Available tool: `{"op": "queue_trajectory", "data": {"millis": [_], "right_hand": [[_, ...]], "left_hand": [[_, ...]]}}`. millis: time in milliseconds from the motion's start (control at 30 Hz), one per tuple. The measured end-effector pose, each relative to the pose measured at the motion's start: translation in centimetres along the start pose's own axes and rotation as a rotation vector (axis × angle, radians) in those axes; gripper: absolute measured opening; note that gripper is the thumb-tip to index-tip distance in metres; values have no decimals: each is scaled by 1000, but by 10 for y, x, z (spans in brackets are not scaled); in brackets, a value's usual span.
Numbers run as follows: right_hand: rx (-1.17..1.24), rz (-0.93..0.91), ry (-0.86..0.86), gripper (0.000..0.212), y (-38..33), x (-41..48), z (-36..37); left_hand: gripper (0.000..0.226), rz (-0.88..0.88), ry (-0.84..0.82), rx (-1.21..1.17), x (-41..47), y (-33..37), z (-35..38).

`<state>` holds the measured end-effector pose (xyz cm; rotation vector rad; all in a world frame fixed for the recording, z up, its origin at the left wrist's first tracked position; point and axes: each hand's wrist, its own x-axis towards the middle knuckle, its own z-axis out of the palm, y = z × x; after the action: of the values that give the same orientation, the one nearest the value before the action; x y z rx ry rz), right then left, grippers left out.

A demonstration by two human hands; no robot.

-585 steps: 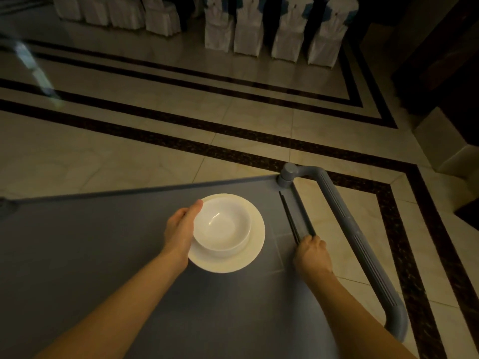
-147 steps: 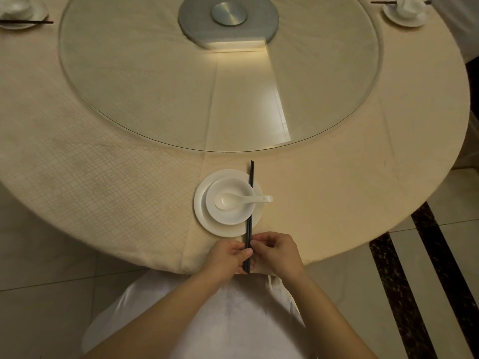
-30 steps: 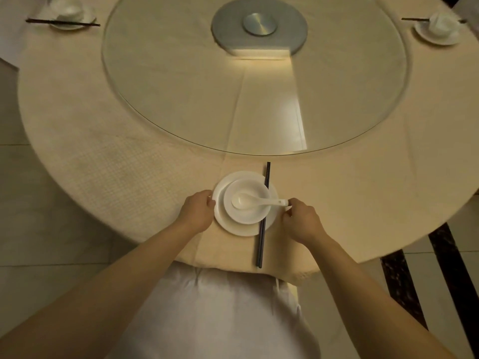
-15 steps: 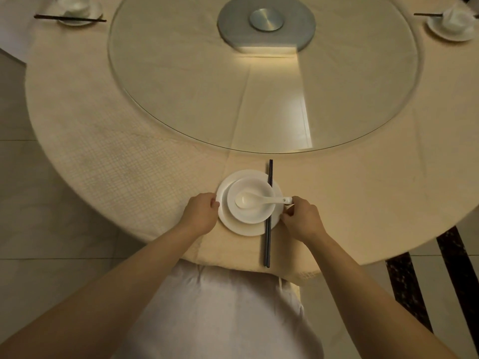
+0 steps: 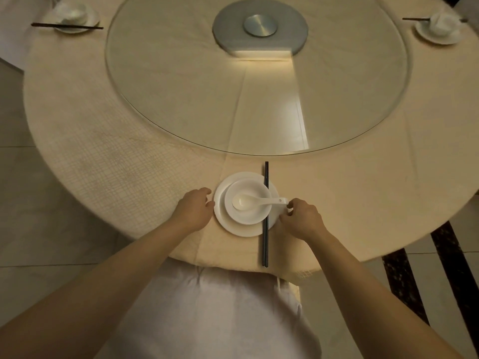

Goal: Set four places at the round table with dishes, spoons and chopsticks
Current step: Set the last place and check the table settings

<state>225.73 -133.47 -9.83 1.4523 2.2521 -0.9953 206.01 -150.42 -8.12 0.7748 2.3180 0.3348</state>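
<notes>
**Spoon handle and chopsticks were the weak points of the near setting**

The near place was almost complete: a white plate (image 5: pixel 245 230) sat close to the table (image 5: pixel 103 161) edge, a bowl (image 5: pixel 247 202) on it, and a spoon (image 5: pixel 259 202) lay in the bowl with its handle reaching out to the right over the rim. The chopsticks (image 5: pixel 265 218) ran straight across the plate's right side, their near ends just short of the cloth's drop.

The left hand (image 5: pixel 195 211) rested open against the plate's left rim, fingers loosely apart and gripping nothing. The right hand (image 5: pixel 302 218) had its fingertips pinched together at the tip of the spoon handle.

Risks, as judged from here:
- A push from the left hand could have slid the plate rightward and rolled the chopsticks off it, leaving them askew.
- A tug on the handle could have tipped the spoon out of the bowl or rocked the bowl off-centre.
- The chopsticks' near ends sat so close to the edge that a brushing forearm could have knocked them to the floor.

Two other settings stood at far left (image 5: pixel 75 18) and far right (image 5: pixel 440 29); a fourth was not in view.
</notes>
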Motion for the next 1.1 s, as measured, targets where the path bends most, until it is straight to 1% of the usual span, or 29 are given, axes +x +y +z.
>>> {"op": "queue_trajectory", "data": {"millis": [67,167,333,500,667,733,800,967,1100], "right_hand": [[-76,12,12,34,-1,-4,-8],[-184,-19,80,35,-8,-10,-21],[-174,-87,161,42,-23,-19,-40],[-181,-162,208,45,-40,-33,-54],[-307,-240,185,53,-59,-53,-82],[-356,-272,158,58,-75,-64,-105],[-392,-303,154,61,-96,-79,-132],[-411,-407,324,57,-155,-123,-201],[-450,-580,490,60,-212,-159,-233]], "left_hand": [[48,21,22,33,0,0,-11],[50,62,55,44,-5,6,-27],[53,140,121,42,-17,20,-44],[54,170,117,65,-25,28,-50],[60,232,138,124,-35,43,-79],[63,252,138,180,-43,53,-101],[64,267,177,235,-52,66,-129],[61,298,377,272,-89,102,-211],[60,285,482,297,-121,105,-271]]}}
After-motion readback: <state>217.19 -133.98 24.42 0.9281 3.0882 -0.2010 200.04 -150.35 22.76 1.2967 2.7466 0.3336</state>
